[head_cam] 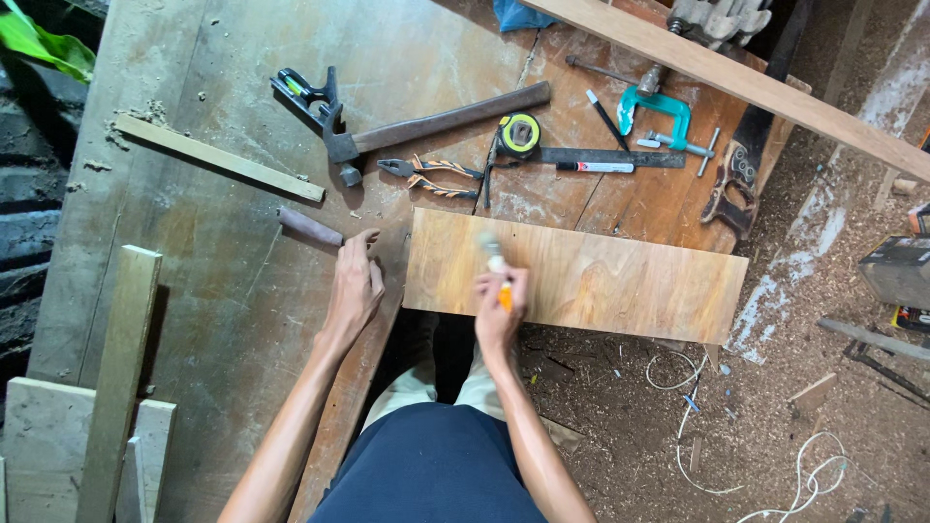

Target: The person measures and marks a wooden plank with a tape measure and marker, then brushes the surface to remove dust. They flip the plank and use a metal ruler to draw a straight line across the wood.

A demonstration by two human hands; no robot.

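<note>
Wooden board [601, 276] under brush [494, 261]

Workbench [223, 291]: board [601, 276] at near edge, overhanging right; right hand [499, 310] with brush [494, 261] on its left part; left hand [354, 286] flat on bench just left of board. Behind board, left to right: hammer [426, 126], pliers [431, 176], tape measure [519, 134], ruler [610, 157], clamp [664, 116], handsaw [736, 179]

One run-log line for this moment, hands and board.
left hand: flat on workbench beside board | right hand: holds orange-handled brush on wooden board | board: overhangs bench edge | hammer: lying behind, untouched
</note>
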